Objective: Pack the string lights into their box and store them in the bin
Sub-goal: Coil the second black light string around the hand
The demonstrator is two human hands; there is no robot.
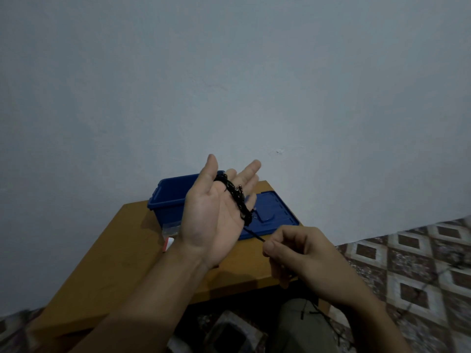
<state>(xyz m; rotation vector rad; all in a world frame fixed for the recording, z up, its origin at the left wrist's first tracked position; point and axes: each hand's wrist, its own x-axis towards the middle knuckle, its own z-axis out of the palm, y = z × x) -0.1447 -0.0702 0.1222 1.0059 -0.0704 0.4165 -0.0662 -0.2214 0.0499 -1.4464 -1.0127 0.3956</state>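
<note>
- Two hands fill the head view: your left hand (214,217) lies palm up with fingers straight, clasping nothing. The string lights (235,197) sit as a dark coil wound across its fingers.
- Your right hand (300,253), lower and to the right, pinches the free strand between thumb and curled fingers. The strand runs taut, up and left, into the coil.
- Loose wire trails below that pinch toward the tiled floor (420,263), so more winding likely remains.
- Behind the left hand, the blue bin (165,200) stands open on the wooden table (122,250), its lid (275,212) flat just beside it on the right.
- A small white-and-red item (168,244) lies by the left wrist; you cannot tell whether it is the box.
- Open room lies above the table; the wall (229,72) stands close behind the bin.
</note>
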